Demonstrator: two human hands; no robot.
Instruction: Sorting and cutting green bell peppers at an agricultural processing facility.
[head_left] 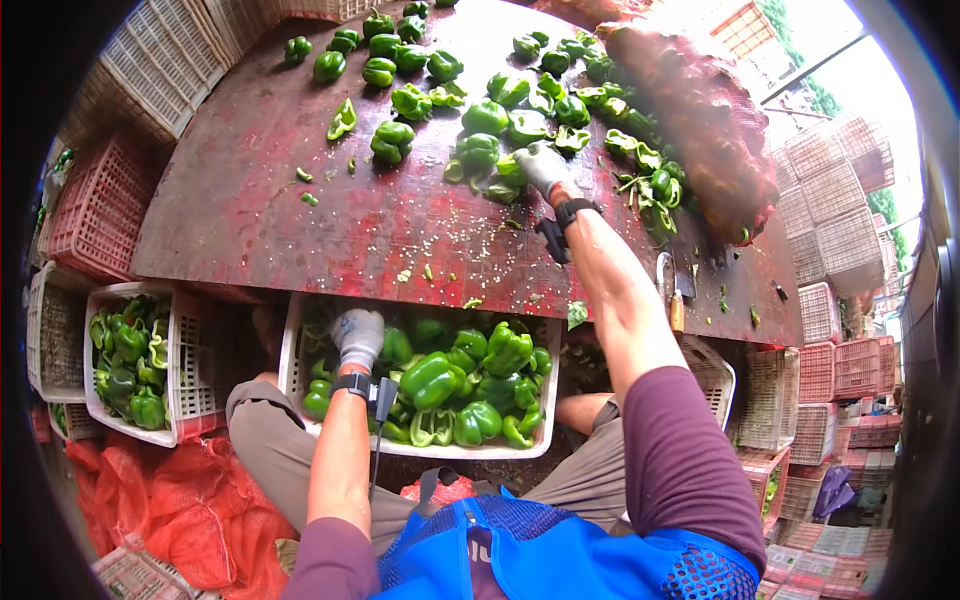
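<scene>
My right hand (pixel 545 168), in a pale grey glove, reaches over the red-stained table. Its fingers close on a green bell pepper (pixel 510 170) at the near edge of a pile. My left hand (pixel 358 335), gloved too, is low at the table's front edge, over a white crate (pixel 548 425) of green bell peppers (pixel 433 380). Its fingertips are hidden, so I cannot make out whether it holds anything. More whole and split peppers (pixel 486 117) lie across the far half of the table (pixel 250 220).
A full red mesh sack (pixel 700 120) lies on the table's right side. Near the right front edge are a knife with a wooden handle (pixel 678 310) and a curved metal tool (pixel 663 272). Another crate of peppers (pixel 165 437) stands left, above red netting (pixel 190 510). Stacked crates (pixel 835 180) rise at right.
</scene>
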